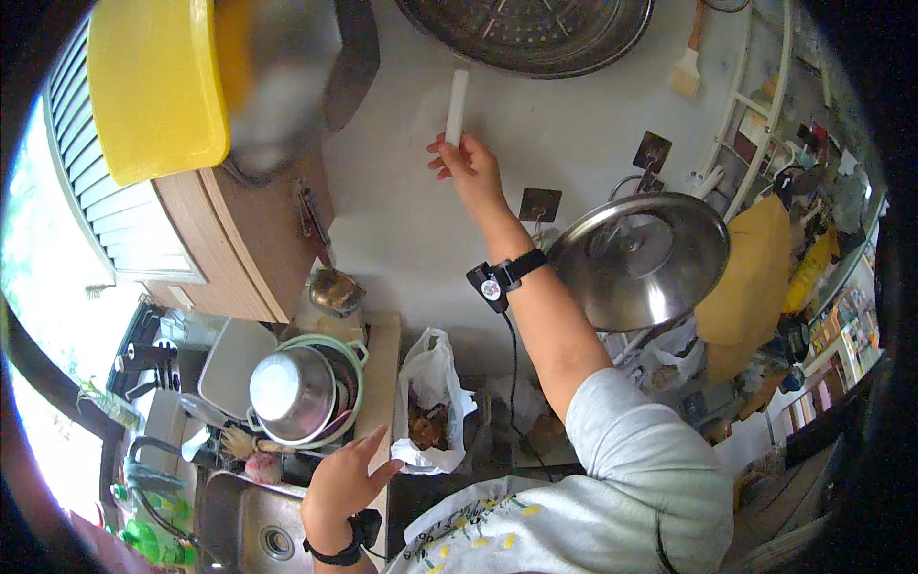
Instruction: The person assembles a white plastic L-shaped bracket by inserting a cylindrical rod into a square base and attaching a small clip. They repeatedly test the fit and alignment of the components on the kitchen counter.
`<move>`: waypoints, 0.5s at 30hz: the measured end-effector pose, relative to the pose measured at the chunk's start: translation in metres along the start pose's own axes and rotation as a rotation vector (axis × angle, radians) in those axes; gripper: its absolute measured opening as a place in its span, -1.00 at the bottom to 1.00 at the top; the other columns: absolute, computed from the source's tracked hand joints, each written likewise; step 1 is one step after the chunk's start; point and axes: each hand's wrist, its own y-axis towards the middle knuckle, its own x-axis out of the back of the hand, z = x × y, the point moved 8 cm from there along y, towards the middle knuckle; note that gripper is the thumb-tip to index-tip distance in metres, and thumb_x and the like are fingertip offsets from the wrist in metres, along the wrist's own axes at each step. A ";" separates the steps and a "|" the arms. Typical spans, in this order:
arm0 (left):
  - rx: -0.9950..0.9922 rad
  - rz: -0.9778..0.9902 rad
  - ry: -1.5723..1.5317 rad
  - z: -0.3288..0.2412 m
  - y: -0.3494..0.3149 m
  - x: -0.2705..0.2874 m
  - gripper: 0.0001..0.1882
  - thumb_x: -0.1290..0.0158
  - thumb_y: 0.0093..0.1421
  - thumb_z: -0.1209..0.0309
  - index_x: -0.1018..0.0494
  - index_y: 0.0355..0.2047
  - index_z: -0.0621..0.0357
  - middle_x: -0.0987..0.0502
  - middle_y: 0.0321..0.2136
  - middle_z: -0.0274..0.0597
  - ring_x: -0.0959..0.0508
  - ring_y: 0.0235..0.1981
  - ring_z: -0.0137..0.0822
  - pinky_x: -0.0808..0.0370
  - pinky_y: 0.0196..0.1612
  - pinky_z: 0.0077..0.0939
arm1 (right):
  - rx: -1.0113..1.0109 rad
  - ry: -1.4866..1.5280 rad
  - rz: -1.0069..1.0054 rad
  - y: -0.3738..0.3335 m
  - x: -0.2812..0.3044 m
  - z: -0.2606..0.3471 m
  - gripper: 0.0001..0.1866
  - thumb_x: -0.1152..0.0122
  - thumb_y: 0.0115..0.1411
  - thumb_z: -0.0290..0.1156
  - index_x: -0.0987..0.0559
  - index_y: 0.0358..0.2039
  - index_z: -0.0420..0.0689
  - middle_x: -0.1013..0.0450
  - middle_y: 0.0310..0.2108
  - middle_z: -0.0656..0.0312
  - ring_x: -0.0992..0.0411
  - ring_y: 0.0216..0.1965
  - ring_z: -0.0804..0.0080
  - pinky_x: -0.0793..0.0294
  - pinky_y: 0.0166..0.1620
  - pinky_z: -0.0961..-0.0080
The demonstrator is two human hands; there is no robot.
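My right hand (467, 170) is raised toward the pale wall, its fingers closed around the lower end of a slim white bar (458, 105). The bar points upward, below a large dark pan with a perforated base (535, 33); I cannot make out its exact kind. Low on the left, my left hand (346, 478) hovers by the counter edge with fingers apart and nothing in them. Close to its fingertips hangs a white plastic bag (435, 359) with brown scraps inside. A steel pot (287, 394) sits upside down among stacked basins beside that hand.
A steel sink (239, 521) lies at lower left, near green bottles (153, 540). A wooden cabinet (239, 230) and a yellow board (158, 96) stand at upper left. A shiny steel basin (641, 258) hangs right of my right arm, near a brush (685, 72) and a cluttered rack (755, 124).
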 end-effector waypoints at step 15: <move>-0.094 -0.061 -0.045 -0.013 0.010 -0.008 -0.42 -0.11 0.09 0.12 -0.35 0.04 0.21 -0.51 -0.24 0.20 -0.52 -0.23 0.11 -0.45 -0.20 -0.21 | -0.115 0.084 -0.025 -0.014 0.004 -0.007 -0.76 -0.08 0.25 -0.29 -0.47 -0.16 -0.17 -0.49 -0.28 0.23 -0.47 -0.40 0.51 -0.46 -0.32 0.57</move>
